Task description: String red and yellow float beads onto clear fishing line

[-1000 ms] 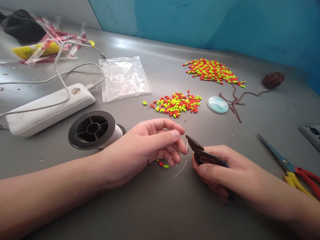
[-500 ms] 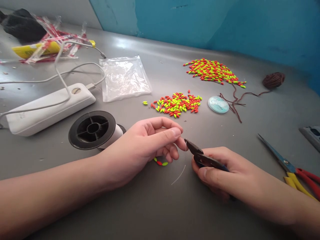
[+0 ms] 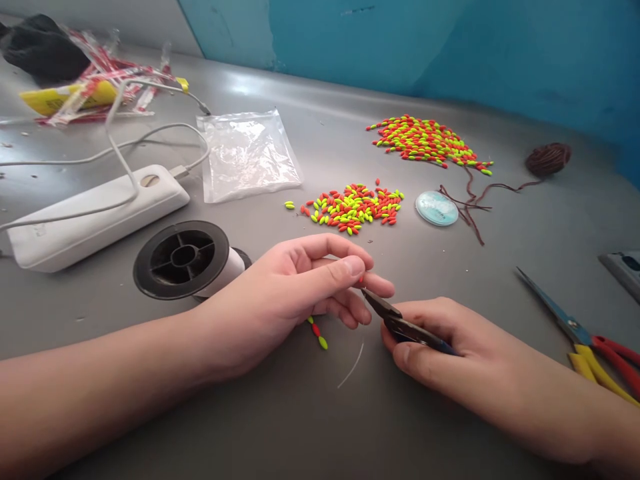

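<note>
My left hand (image 3: 320,280) pinches a strand of small oval beads between thumb and forefinger, its other fingers loosely curled. A red bead (image 3: 361,279) peeks out at the fingertips, and a yellow-green and red end of the bead strand (image 3: 316,330) hangs below the palm. My right hand (image 3: 440,360) is wrapped round a pair of pliers (image 3: 395,319) with dark jaws. Their tips meet the red bead's lower end, at the thin clear line there; whether they bite it I cannot tell. A loose-looking curve of clear line (image 3: 353,368) shows below.
Behind my hands lie a near bead pile (image 3: 355,207), a far bead pile (image 3: 425,140), a round pale-blue case (image 3: 437,208) and brown cord (image 3: 549,160). At left are a spool (image 3: 183,260), a white power bank (image 3: 95,217) and a plastic bag (image 3: 250,157). Scissors (image 3: 575,327) lie right.
The plier tips have moved slightly left and down, closer to my left fingertips. A red bead now shows there. The hanging bead end has swung downward, and my left fingers have extended a little.
</note>
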{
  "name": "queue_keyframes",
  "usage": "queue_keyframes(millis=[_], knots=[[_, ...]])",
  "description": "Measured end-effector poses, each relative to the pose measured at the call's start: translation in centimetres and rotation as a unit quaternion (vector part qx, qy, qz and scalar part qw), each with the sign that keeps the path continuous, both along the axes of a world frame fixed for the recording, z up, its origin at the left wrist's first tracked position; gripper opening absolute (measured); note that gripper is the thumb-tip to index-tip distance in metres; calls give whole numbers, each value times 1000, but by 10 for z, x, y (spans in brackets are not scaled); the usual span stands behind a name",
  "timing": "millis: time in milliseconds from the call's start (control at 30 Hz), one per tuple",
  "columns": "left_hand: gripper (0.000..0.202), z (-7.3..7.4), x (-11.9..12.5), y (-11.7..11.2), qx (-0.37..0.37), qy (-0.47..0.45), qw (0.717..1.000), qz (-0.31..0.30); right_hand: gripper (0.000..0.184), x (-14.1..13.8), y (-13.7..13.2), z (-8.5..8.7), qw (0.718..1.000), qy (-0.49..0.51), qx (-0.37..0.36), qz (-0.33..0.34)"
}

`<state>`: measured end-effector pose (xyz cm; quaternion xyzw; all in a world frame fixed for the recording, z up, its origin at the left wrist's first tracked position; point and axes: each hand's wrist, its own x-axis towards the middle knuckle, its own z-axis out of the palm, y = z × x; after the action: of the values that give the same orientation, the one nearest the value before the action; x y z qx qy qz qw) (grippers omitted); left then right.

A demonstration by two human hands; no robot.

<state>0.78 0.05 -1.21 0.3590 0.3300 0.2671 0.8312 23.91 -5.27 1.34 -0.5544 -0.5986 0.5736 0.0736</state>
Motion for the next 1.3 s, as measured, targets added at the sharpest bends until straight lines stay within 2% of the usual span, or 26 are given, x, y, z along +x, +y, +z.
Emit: queue_keyframes(millis=[300,567,933,1133,1300], knots=[[19,1,0,-1,18,3,1000,-23,34,-1,0,-2,1000,0,2,-2],[17,2,-1,-1,24,-9,999,-27,35,-4,4,3,999,8,-29,21],[19,1,-2,1,51,10,998,-37,27,-2,0,3,1000,-16,18,-17],[21,0,-3,1,55,24,997,-47,21,-4,3,5,1000,-19,-1,-3],[19,0,-3,2,47,8,998,-50,22,-4,6,6,999,-2,-44,7]])
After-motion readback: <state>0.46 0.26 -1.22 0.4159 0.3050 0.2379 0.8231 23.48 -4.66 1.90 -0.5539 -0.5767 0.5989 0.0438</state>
